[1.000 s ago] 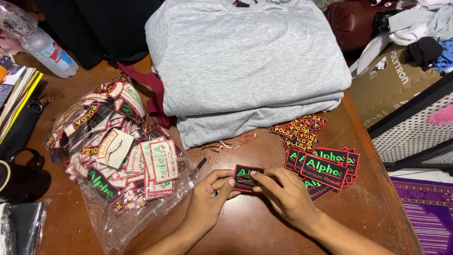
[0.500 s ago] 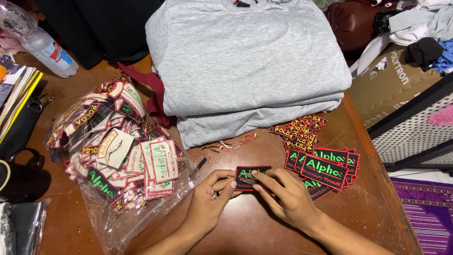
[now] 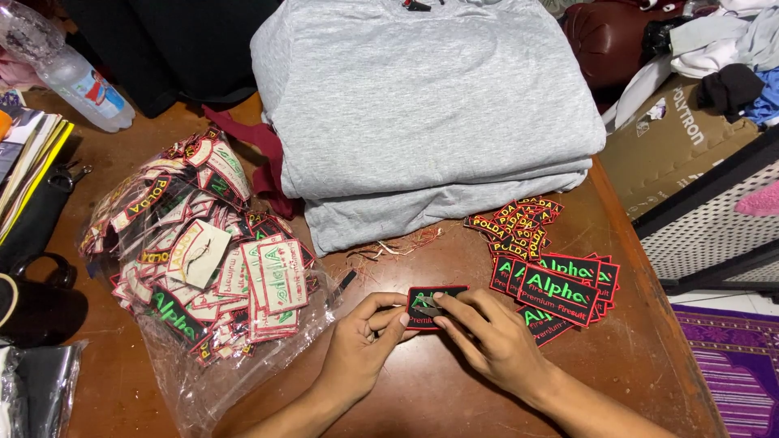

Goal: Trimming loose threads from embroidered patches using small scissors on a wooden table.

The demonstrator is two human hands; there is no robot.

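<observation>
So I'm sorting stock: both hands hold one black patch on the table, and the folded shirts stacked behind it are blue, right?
Not quite. The head view shows the folded shirts are grey, not blue. The rest stands: the left hand and right hand both hold one black patch at the wooden table.

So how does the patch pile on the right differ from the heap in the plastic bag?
The right pile lies bare on the table; the bagged heap sits on an open clear plastic bag. The right pile is small and mostly face up, black with green lettering; the bagged heap is far bigger, jumbled, many showing pale backs. Both are rectangular embroidered patches with red borders.
</observation>
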